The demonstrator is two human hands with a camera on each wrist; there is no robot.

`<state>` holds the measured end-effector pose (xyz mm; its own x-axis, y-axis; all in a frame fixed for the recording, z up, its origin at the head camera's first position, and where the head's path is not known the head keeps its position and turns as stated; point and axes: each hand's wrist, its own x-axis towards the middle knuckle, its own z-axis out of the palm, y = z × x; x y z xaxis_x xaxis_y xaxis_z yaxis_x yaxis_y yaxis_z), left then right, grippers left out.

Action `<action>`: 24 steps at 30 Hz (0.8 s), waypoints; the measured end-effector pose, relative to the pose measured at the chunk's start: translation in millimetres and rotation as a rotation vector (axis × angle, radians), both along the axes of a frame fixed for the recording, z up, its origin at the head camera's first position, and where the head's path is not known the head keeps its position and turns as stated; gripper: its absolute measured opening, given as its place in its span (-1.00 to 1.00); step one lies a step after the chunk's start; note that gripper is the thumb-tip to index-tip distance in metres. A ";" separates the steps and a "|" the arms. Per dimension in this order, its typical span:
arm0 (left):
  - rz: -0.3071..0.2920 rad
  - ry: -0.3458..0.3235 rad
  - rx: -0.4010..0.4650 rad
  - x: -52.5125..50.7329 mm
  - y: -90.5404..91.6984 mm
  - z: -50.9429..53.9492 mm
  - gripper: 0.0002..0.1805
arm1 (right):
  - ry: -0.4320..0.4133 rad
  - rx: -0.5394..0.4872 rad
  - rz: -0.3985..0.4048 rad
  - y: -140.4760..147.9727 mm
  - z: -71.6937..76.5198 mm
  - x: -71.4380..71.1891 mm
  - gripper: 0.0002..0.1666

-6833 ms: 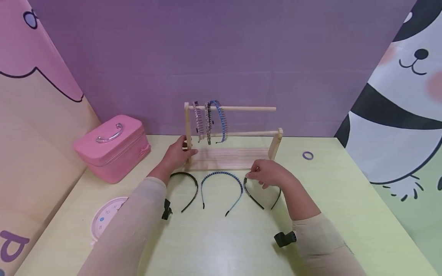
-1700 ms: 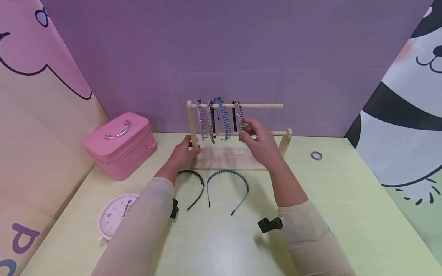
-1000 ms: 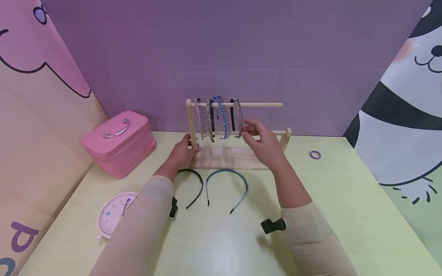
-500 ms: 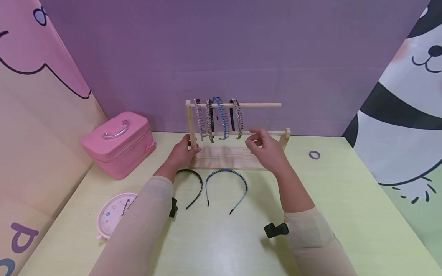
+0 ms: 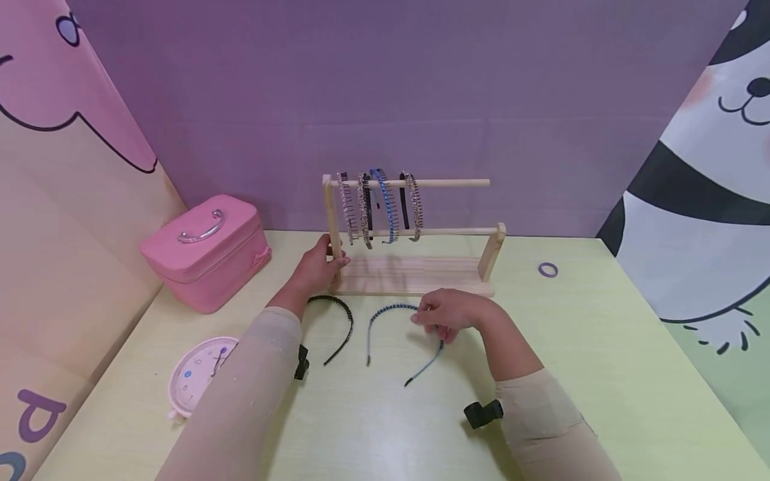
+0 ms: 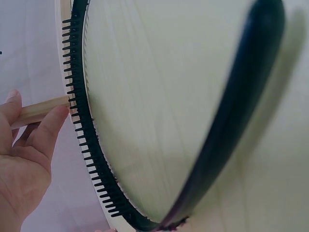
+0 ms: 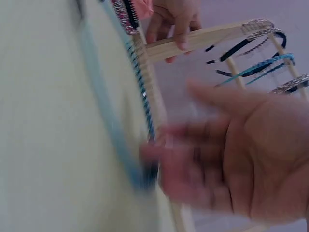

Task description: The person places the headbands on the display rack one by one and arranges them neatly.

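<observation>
A wooden rack [image 5: 415, 274] stands at the back, and my left hand [image 5: 315, 267] grips its left post; the left wrist view shows this hand [image 6: 29, 159] round the wood. Several combed headbands, one of them blue [image 5: 388, 200], hang over the rack's two bars. On the table in front, my right hand [image 5: 454, 312] has its fingers curled at the right side of a blue headband [image 5: 385, 309]. In the right wrist view those fingers are blurred against the headband [image 7: 108, 116], the thumb held apart. A black headband [image 5: 347, 324] lies left of it, partly behind my left wrist.
A pink case [image 5: 201, 257] with a silver handle stands at the back left. A pale pink clock [image 5: 192, 377] lies partly under my left sleeve. Right of the rack is a small purple ring [image 5: 548, 270]. A purple backdrop rises behind the table.
My right hand has come away from the silvery headband on the rack and down to the blue one on the table, which has shifted right and turned slightly. My left hand stays put.
</observation>
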<state>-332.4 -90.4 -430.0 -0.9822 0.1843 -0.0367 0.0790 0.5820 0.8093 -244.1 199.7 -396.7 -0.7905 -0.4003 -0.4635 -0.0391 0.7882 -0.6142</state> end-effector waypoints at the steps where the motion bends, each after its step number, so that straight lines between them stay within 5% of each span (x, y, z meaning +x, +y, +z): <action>1: -0.001 0.000 -0.001 0.0 -0.1 -0.1 -0.53 | 0.028 0.078 0.000 0.5 1.5 0.8 -0.58; 6: 0.006 0.009 -0.003 0.2 -0.9 -0.4 -0.52 | 0.179 0.393 0.001 -1.4 6.9 3.0 -0.46; 13: -0.006 -0.002 0.000 1.3 -0.3 1.6 -0.52 | 0.229 0.470 0.007 -22.0 -1.5 6.0 -0.31; 20: 0.003 0.005 -0.003 1.7 -1.2 1.7 -0.55 | 0.278 0.614 0.001 -55.2 -9.4 -6.9 -0.08; 24: -0.002 0.001 0.008 3.0 -0.3 2.6 -0.52 | 0.286 0.645 -0.053 -67.2 -13.7 -12.0 -0.19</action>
